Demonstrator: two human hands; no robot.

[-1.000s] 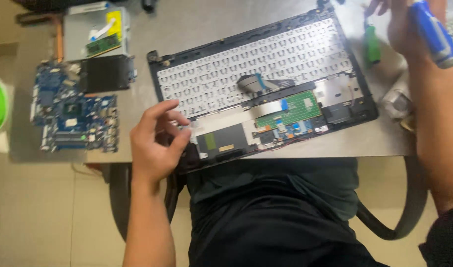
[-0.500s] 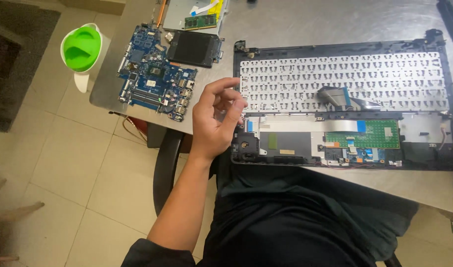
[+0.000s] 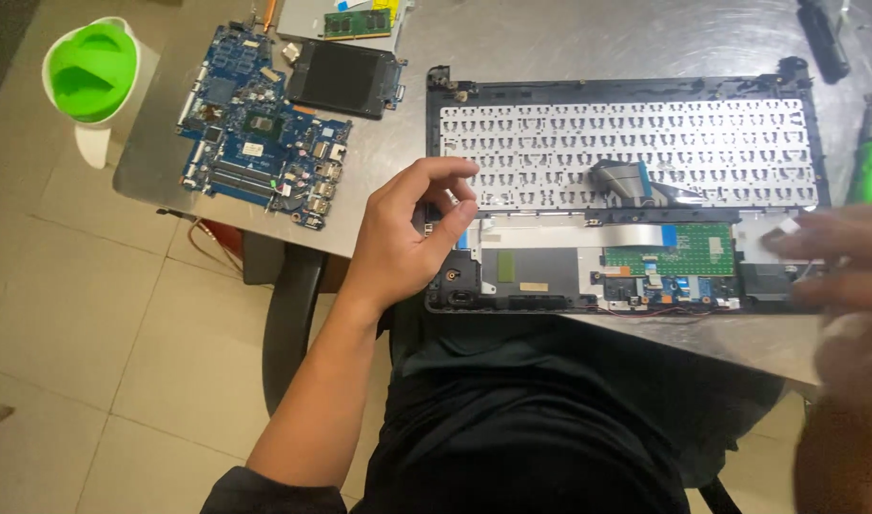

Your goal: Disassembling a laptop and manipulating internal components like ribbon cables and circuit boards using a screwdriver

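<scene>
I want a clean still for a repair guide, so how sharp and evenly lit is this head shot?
Head view: the left hand, the open laptop shell and the blue circuit board are sharp; the right hand at the right edge is smeared by motion blur; the metal table shows soft glare near the top; lighting is otherwise even, with faint shadows.

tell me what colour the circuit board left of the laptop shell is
Blue, with dark chips and silver connectors. The circuit board shows best in the head view, lying flat on the table.
</scene>
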